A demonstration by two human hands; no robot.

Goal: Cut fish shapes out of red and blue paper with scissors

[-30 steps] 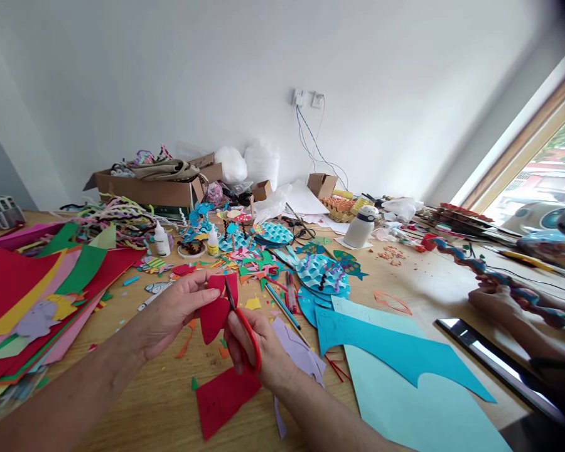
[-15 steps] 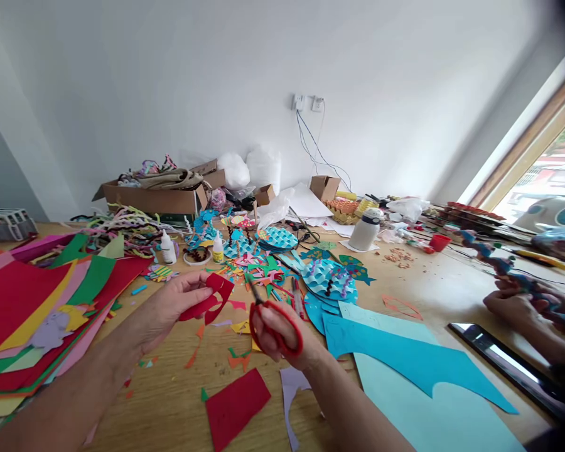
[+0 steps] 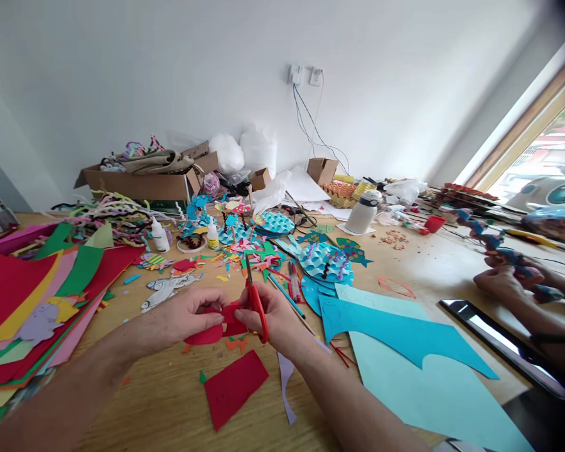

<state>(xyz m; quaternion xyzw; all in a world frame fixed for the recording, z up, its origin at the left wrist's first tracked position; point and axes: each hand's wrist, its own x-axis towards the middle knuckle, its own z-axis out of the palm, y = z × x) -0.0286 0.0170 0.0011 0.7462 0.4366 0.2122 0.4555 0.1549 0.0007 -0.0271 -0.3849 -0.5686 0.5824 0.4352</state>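
My left hand (image 3: 200, 317) pinches a cut piece of red paper (image 3: 206, 334) between thumb and fingers. My right hand (image 3: 268, 311) holds red-handled scissors (image 3: 258, 304), their dark blades pointing up and away from me. The thumb and fingertips of that hand also pinch the right part of the red paper (image 3: 235, 323). A gap shows in the paper between the two hands. Below them on the table lies a red paper rectangle (image 3: 236, 388), with a purple paper strip (image 3: 286, 386) to its right.
Coloured paper sheets (image 3: 23, 301) are stacked at left. Blue paper (image 3: 400, 336) lies over pale sheets at right. Glue bottles (image 3: 160, 235), paper scraps (image 3: 263, 251) and a white bottle (image 3: 363, 212) stand or lie farther back. Another person's hands (image 3: 503, 285) hold a colourful strand beside a tablet (image 3: 503, 345).
My right hand has come left and up to the red paper and now grips it along with the scissors, whose blades have turned upright. The view has shifted slightly.
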